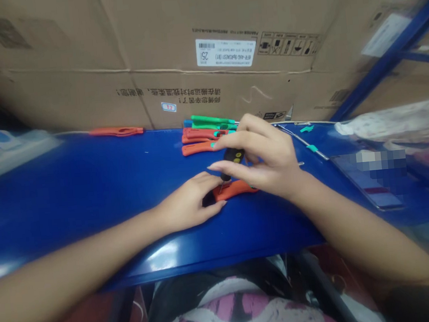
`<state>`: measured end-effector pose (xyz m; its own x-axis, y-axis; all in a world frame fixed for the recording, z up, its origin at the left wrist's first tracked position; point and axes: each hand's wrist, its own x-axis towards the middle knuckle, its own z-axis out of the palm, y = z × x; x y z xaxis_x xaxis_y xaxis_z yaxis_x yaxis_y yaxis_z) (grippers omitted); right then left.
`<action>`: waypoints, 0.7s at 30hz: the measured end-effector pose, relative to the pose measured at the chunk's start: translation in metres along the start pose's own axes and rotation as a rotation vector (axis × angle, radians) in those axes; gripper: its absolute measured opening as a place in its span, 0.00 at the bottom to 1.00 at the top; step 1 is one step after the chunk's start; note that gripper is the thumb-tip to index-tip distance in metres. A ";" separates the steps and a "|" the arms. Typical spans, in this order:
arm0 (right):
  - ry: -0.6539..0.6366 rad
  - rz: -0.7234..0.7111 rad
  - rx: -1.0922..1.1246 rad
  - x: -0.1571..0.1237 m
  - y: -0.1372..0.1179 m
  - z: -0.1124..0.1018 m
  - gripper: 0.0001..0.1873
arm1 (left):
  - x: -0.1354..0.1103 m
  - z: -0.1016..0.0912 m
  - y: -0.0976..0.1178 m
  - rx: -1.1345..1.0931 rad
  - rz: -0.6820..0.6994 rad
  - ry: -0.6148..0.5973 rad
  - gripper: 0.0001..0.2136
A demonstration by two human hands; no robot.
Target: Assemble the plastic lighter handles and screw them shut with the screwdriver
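Note:
An orange plastic handle [237, 188] lies on the blue table, its left end held between the thumb and fingers of my left hand [195, 200]. Above it, my right hand [268, 156] grips a black screwdriver [232, 158] with yellow marks between thumb and fingers. The screwdriver points down, and its thin tip meets the left part of the orange handle. My right hand hides part of the handle's right end. Just behind lie several orange handles [196, 148] with teal pieces on them, alongside green handles [211, 120].
A big cardboard box [152, 46] stands along the back edge of the blue table [108, 190]. Another orange handle [116, 132] rests at the back left. Toward the right are a thin metal rod [321, 154], small teal pieces [307, 129] and a phone [374, 182].

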<state>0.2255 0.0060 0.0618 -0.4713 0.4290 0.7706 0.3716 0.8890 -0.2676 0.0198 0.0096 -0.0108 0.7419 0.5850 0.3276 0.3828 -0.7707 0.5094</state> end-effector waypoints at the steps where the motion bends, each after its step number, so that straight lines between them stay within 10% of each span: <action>1: -0.008 -0.003 -0.023 0.000 0.000 0.001 0.14 | 0.000 0.000 0.001 0.000 -0.004 -0.001 0.12; 6: -0.228 0.104 0.173 -0.001 -0.001 0.000 0.21 | 0.002 -0.001 0.002 0.009 -0.014 -0.013 0.14; 13: -0.099 0.022 -0.053 -0.002 0.003 0.002 0.17 | 0.000 -0.001 0.000 -0.001 -0.001 -0.011 0.13; 21: -0.181 0.054 0.272 0.001 0.003 -0.003 0.17 | 0.001 -0.001 0.002 0.012 -0.063 0.030 0.14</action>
<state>0.2284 0.0088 0.0636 -0.6005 0.4765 0.6422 0.1844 0.8640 -0.4686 0.0214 0.0086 -0.0086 0.6996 0.6393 0.3192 0.4348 -0.7353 0.5199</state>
